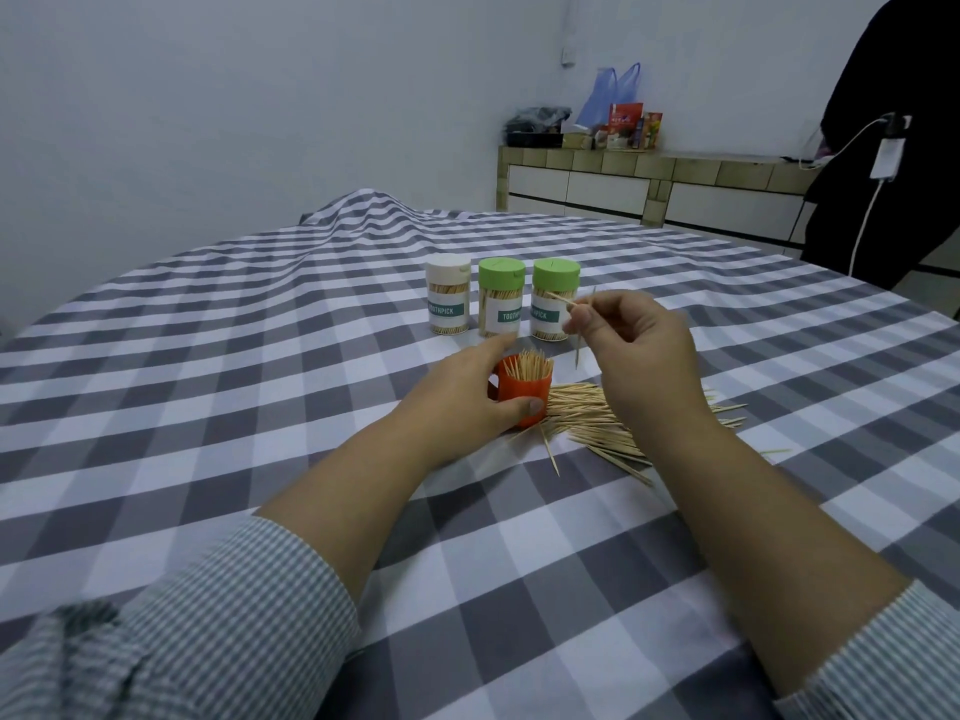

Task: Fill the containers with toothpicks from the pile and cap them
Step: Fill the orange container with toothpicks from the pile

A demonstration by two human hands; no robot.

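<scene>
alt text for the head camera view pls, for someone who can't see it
The left hand holds an open orange container packed with toothpicks while the right hand pinches a few toothpicks above the pile. Three capped containers stand behind on a checked cloth.

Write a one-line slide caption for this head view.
Left hand steadies the orange container; right hand pinches toothpicks above it.

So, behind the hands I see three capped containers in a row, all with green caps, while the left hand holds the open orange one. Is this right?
Not quite. The head view shows only two green caps; the leftmost container has a white cap. The rest holds: three capped containers stand in a row, and the left hand holds the open orange container.
</scene>
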